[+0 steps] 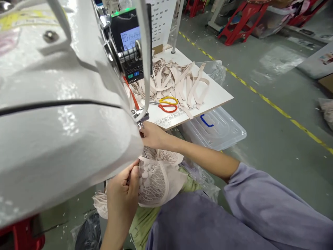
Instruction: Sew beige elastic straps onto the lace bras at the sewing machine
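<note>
A pale pink lace bra (153, 180) hangs under the head of a white sewing machine (65, 139), its cups draped toward my lap. My left hand (123, 185) pinches the bra's edge between thumb and fingers, just below the machine head. Beyond it, my right hand (154, 135) is curled at the bra's far part, close to the metal parts (140, 119) at the end of the machine head. The fingertips of my right hand are mostly hidden, and the machine head covers the stitching spot.
On the white tabletop (218, 93) lie a heap of beige straps (169, 78) and scissors (168, 104) with yellow and red handles. A control panel (130, 45) stands behind the machine. Below the tabletop is a clear lidded box (221, 128); a red stool (241, 22) stands farther off.
</note>
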Available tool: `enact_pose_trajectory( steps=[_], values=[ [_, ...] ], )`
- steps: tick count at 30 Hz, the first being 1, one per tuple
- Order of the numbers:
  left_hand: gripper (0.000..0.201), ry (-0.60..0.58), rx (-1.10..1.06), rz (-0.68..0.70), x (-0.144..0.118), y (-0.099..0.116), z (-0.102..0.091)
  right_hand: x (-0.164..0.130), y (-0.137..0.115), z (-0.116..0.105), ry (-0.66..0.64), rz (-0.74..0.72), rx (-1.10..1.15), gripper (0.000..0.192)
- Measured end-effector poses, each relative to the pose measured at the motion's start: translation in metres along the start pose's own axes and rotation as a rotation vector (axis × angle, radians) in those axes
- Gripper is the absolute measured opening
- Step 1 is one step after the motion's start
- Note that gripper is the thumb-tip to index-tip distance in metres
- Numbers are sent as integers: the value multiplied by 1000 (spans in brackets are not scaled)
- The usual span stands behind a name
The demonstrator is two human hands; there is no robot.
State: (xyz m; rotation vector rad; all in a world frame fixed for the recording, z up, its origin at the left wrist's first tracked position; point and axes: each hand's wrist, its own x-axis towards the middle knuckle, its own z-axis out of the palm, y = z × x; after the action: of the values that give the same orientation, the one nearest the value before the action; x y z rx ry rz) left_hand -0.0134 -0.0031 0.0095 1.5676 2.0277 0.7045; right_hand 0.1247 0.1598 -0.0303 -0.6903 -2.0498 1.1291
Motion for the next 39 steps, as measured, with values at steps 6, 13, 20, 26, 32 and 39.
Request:
enact_pose_trajectory(
  steps=[6,13,20,26,32,39],
  values=[
    [31,74,71,58,-7,-3,2,-1,3,7,69,8,-56,7],
    [27,135,40,119,-10,-14,9,1,6,11,77,-1,-91,5],
    [27,153,5,161,-10,-19,13,-1,9,11,112,-49,-62,3],
    [29,133,8,114,-14,-20,15,-2,6,7,80,-35,-35,2],
    [34,167,33,56,-19,-27,18,-5,8,3,77,-50,-22,5],
    [45,427,355,414,-25,-8,47,-14,5,8,116,-36,-15,3]
  ],
)
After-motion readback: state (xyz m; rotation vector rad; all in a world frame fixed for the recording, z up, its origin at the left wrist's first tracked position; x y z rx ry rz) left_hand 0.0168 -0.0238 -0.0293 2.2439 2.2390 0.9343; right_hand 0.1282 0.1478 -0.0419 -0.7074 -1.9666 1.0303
